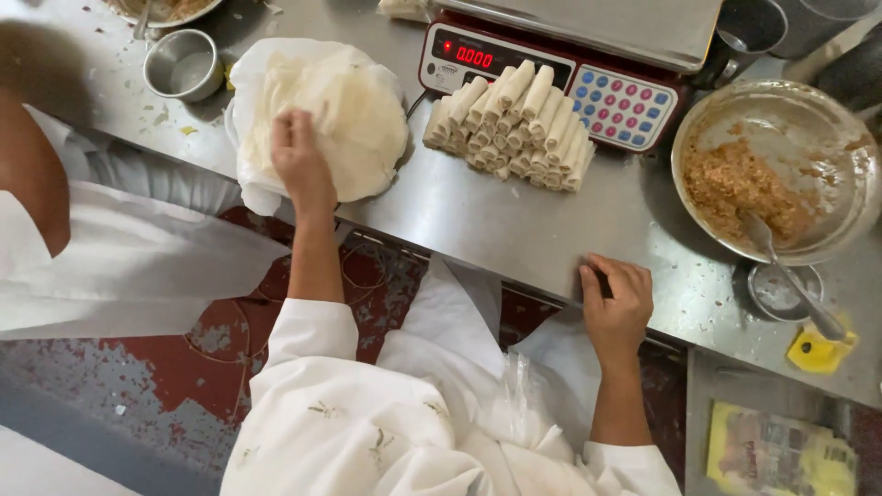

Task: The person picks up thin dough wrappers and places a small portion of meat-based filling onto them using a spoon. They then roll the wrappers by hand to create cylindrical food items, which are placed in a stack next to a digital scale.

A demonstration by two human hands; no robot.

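Observation:
My left hand (299,156) rests on a stack of thin, pale round wrappers (354,110) that lie on a white cloth, its fingers pinching at the top sheet. My right hand (617,298) grips the near edge of the steel table (514,230), fingers curled over the rim and holding nothing else. Between the hands, a pile of several rolled pale pastry sticks (514,124) lies in front of a scale.
A digital scale (551,64) with red display and keypad stands behind the rolls. A metal bowl of brown filling (781,165) with a spoon (790,276) sits at right. A small steel cup (182,64) is at back left. Another person in white (83,248) stands at left.

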